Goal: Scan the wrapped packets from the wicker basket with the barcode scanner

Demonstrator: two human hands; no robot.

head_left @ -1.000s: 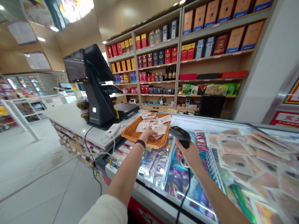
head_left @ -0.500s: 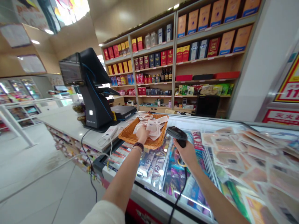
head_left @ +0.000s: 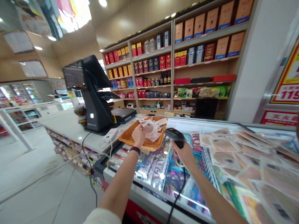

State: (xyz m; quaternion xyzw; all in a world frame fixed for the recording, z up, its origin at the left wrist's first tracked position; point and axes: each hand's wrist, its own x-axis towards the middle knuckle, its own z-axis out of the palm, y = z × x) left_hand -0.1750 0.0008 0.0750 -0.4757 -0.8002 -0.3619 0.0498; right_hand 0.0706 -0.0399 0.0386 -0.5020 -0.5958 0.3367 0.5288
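My left hand (head_left: 138, 136), with a beaded bracelet at the wrist, pinches a small clear packet (head_left: 149, 127) with a label on it. It is over the left part of an orange wicker basket (head_left: 127, 139) that holds several similar packets. To the right of the basket, my right hand (head_left: 184, 153) is wrapped round the handle of a black barcode scanner (head_left: 174, 134). The scanner's head points left, towards the basket, and its cord hangs down over the glass top.
A glass-topped freezer (head_left: 153, 193) lies under both hands. Flat packages (head_left: 233, 158) are heaped on its right side. A black checkout terminal (head_left: 97, 105) and a scale (head_left: 123, 115) stand on the left counter. Stocked shelves (head_left: 151, 71) line the back.
My left hand has shifted slightly left and lifted the packet up from the pile, so its label shows. The scanner in my right hand has moved slightly left in view.
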